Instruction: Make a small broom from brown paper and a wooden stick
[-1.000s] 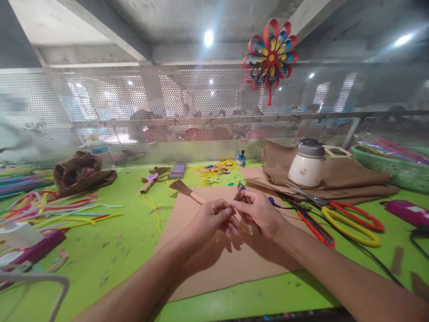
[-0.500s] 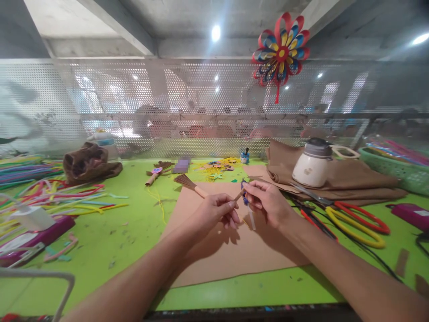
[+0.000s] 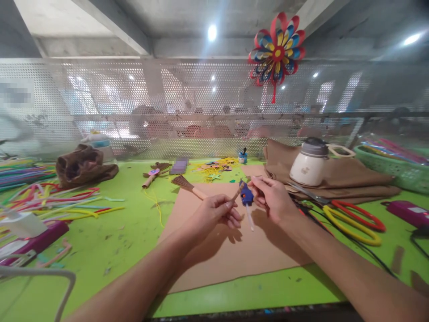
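The person's left hand (image 3: 214,213) pinched the lower end of a thin brown stick (image 3: 235,197) between thumb and fingertips, the stick slanting up and to the right above a flat sheet of brown cardboard (image 3: 231,255) on the lime-green table (image 3: 127,237). The right hand (image 3: 273,199) gripped a small blue glue gun (image 3: 247,197) with a pale glue rod sticking out downward; its nozzle end sat just beside the stick's upper tip, though whether they touched I could not tell. Both hands hovered over the cardboard, close together. A little brown paper broom with a pale handle (image 3: 187,185) lay on the far edge of the sheet. To the right lay red-and-yellow-handled scissors (image 3: 348,214), and behind them a white jar with a grey lid (image 3: 309,162) stood on folded brown cloth (image 3: 355,179). Coloured plastic strips (image 3: 50,197) sprawled across the left side.
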A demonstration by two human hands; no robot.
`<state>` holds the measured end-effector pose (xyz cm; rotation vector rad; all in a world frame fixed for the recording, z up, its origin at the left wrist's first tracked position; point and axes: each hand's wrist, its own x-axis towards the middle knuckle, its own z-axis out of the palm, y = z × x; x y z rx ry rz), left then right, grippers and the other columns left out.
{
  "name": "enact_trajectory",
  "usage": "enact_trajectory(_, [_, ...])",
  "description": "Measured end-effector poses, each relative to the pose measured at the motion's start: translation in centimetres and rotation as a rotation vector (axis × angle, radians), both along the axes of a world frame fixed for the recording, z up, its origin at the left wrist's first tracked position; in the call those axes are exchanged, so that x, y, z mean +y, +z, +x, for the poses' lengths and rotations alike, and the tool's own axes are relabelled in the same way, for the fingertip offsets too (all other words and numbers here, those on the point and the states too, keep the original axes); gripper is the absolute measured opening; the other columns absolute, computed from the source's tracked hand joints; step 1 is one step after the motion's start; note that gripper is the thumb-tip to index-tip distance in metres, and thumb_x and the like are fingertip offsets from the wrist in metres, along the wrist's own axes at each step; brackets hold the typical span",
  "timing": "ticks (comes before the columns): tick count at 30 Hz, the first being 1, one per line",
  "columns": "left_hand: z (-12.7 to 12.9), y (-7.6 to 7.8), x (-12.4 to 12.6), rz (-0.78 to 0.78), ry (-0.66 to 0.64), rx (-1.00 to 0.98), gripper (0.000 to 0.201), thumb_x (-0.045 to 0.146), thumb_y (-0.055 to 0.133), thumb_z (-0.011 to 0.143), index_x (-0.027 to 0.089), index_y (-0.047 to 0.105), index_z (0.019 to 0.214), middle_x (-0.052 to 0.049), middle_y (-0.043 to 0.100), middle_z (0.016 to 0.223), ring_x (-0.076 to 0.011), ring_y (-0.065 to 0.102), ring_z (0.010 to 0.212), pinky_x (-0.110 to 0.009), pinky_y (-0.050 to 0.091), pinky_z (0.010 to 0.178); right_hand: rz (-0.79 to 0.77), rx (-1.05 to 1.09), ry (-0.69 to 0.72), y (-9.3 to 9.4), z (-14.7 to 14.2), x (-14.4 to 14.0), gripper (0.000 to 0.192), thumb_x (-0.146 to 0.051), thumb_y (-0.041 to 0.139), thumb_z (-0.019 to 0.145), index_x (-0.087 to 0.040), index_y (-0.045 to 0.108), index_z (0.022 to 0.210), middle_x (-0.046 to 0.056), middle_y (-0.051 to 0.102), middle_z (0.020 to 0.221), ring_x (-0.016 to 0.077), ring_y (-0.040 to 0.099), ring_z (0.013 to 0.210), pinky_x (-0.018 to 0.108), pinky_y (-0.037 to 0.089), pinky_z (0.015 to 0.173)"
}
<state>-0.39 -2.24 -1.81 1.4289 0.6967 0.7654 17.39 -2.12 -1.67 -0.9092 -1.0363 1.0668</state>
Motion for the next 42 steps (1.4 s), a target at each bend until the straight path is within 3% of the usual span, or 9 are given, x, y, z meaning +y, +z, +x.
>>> enact_trajectory(8, [0.2,-0.1,-0.1,0.009,0.03,-0.027,0.026,0.038,0.059,0.08,0.013,0.053,0.078,-0.009,0.068,0.07,-0.0161,0.065,0.062,-0.029,0.049,0.062,-0.083,-0.158,0.279,-0.3,-1.8,-1.6,0.027,-0.043,0.062,0.075,-0.018,0.052,0.081,-0.009,0.043,0.046,0.0032,0.025,0.035,0.018,0.018,0.035])
enact_trajectory(15, [0.4,0.2,-0.4,0.058,-0.04,0.03,0.025,0.036,0.057,0.082,0.012,0.056,0.08,-0.008,0.067,0.069,-0.0151,0.064,0.06,-0.027,0.049,0.06,-0.117,-0.102,0.307,0.0,-2.1,-1.8,0.029,-0.039,0.067,0.069,-0.017,0.048,0.07,-0.01,0.043,0.046,0.0015,0.024,0.032,0.018,0.013,0.033])
enact_trajectory(20, [0.2,0.1,-0.5,0.069,-0.078,0.026,0.027,0.039,0.054,0.083,0.012,0.053,0.081,-0.009,0.068,0.073,-0.0155,0.064,0.062,-0.027,0.049,0.06,-0.092,-0.067,0.329,0.5,-1.5,-1.7,0.029,-0.038,0.069,0.068,-0.017,0.05,0.073,-0.01,0.044,0.047,0.0007,0.021,0.033,0.018,0.013,0.034])
enact_trajectory(28, [0.1,0.0,-0.6,0.049,-0.225,0.009,0.027,0.038,0.057,0.081,0.013,0.056,0.09,-0.012,0.068,0.086,-0.018,0.066,0.071,-0.028,0.049,0.063,-0.009,-0.242,0.283,0.4,-1.1,-1.3,0.031,-0.039,0.07,0.066,-0.016,0.049,0.061,-0.009,0.042,0.041,0.0017,0.024,0.033,0.017,0.015,0.034])
enact_trajectory(34, [0.7,0.6,0.2,0.007,-0.167,0.155,0.029,0.041,0.058,0.08,0.012,0.059,0.082,-0.007,0.068,0.065,-0.0118,0.061,0.052,-0.022,0.044,0.051,0.003,-0.283,0.425,0.8,-0.5,-1.4,0.032,-0.044,0.066,0.071,-0.016,0.052,0.068,-0.009,0.043,0.043,0.0024,0.025,0.033,0.017,0.014,0.032])
enact_trajectory(39, [1.1,2.5,0.9,0.081,-0.016,0.207,0.028,0.041,0.061,0.077,0.013,0.056,0.075,-0.006,0.069,0.064,-0.0121,0.061,0.051,-0.02,0.041,0.047,0.008,-0.171,0.398,1.1,0.7,-0.8,0.031,-0.047,0.06,0.075,-0.017,0.054,0.076,-0.01,0.041,0.043,0.0021,0.02,0.032,0.017,0.011,0.032])
enact_trajectory(42, [1.8,2.7,1.2,0.155,0.045,0.219,0.03,0.041,0.06,0.077,0.012,0.058,0.074,-0.007,0.068,0.063,-0.0131,0.062,0.051,-0.021,0.042,0.047,0.054,-0.168,0.403,1.0,0.9,-0.7,0.028,-0.042,0.065,0.071,-0.017,0.054,0.075,-0.011,0.039,0.042,0.0024,0.022,0.032,0.017,0.014,0.033])
